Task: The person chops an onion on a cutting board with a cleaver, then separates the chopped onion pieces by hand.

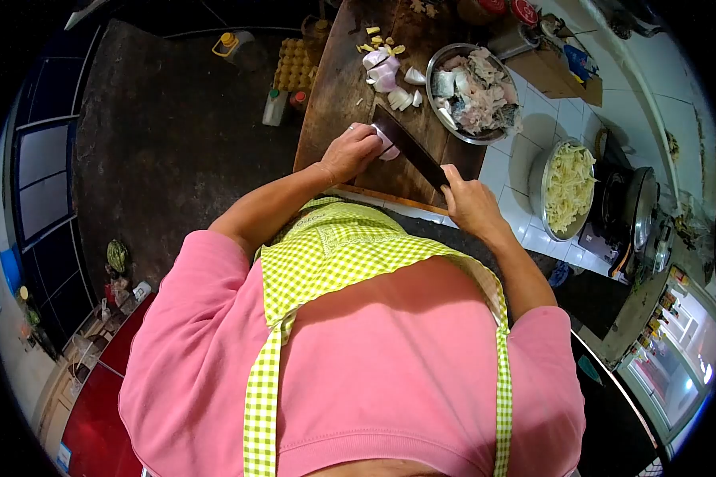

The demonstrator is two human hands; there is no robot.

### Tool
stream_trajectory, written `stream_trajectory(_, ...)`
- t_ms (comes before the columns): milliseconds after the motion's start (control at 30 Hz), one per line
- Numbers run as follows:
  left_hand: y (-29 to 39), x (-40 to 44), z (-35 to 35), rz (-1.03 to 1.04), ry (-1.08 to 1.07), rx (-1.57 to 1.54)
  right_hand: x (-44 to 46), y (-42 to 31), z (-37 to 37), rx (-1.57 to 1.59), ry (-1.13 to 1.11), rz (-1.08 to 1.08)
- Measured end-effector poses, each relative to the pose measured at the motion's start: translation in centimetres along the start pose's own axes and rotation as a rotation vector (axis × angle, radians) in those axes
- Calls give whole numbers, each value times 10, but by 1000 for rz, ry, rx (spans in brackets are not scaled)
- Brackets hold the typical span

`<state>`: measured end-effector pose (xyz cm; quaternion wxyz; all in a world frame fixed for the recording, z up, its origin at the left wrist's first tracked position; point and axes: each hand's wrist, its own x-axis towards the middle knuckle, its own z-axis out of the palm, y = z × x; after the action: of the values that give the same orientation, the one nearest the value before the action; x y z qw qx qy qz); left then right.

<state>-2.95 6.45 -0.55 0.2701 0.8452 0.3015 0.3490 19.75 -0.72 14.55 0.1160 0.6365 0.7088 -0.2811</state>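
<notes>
On the wooden board, my left hand is closed on a piece of onion near the front edge. My right hand grips the handle of a dark, wide-bladed knife. The blade slants up and left from that hand, its far end at the onion beside my left fingers. Behind the knife lie cut onion pieces, smaller white wedges and yellow bits. A metal bowl of raw fish pieces stands right of them.
On the white tiles at right stands a metal bowl of pale shredded vegetable, with a dark lidded pan beyond. Jars and a cardboard box are behind the fish. Left of the board are egg trays and bottles.
</notes>
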Motion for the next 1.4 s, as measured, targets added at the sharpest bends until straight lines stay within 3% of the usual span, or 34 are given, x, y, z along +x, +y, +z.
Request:
stream_trajectory(300,3,10,12,-68,-47,25,17,1,8,-60,-53,-41)
stream_trajectory(400,0,6,18,-79,-9,49,39,1,46,-63,11,-98)
stream_trajectory(600,-1,11,6,-108,-160,60,36,7,62,109,160,-16)
stream_trajectory(667,-5,13,-4,-266,-101,-50,25,13,60,71,375,-84)
stream_trajectory(733,-7,30,-26,-717,260,-245,12,20,49,20,424,-90)
stream_trajectory(800,-30,46,-54,-420,88,-206,3,29,46,-214,554,-191)
stream_trajectory(867,-20,69,-54,128,-314,96,0,36,43,-249,619,-230)
stream_trajectory(933,44,83,-61,-41,-901,189,0,39,37,-315,651,-321)
stream_trajectory(1000,54,85,-44,60,-1040,144,-3,37,27,-370,684,-375)
stream_trajectory(1133,54,94,-44,30,-1049,86,-13,40,14,-453,695,-448)
stream_trajectory(1233,30,103,-53,-290,-1152,-8,-25,41,13,-433,734,-420)
stream_trajectory(1267,9,101,-58,-439,-1086,-2,-33,44,14,-327,691,-312)
stream_trajectory(1333,-27,92,-70,-566,-835,-374,-44,45,16,44,671,-116)
stream_trajectory(1367,-29,90,-64,-557,-838,-376,-36,51,27,284,752,-80)
stream_trajectory(1400,-11,93,-63,-464,-745,-59,-33,51,27,657,676,9)
